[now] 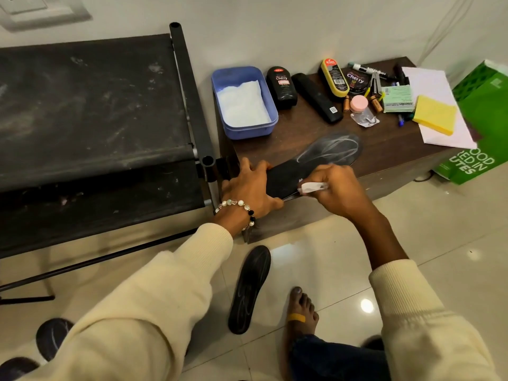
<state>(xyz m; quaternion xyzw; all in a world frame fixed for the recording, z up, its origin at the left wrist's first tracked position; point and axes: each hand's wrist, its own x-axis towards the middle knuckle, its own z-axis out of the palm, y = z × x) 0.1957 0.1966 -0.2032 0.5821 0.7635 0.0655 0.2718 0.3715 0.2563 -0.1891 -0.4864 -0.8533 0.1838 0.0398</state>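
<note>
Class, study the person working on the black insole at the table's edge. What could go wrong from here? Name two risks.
1. The insole lies right at the front edge of the table, gripped by the left hand. If that grip slackens while the right hand works with the small white piece, the insole may slip off.
2. The second insole lies on the floor beside the bare foot and could be stepped on.

- "Cherry", white letters, on the black bottle [281, 88] standing on the desk [384, 149].
- "KIWI" on the red label of the shine sponge [333, 77].
- "Cherry" on the round black tin [355, 81].
- We read the cut-off "OOD", "ED IN" and "UTES", upside down, on the green bag [481, 138].
- QR code sticker on the black remote [316, 97].
- Print on the green pad [398, 100] is too small for us to read.
</note>
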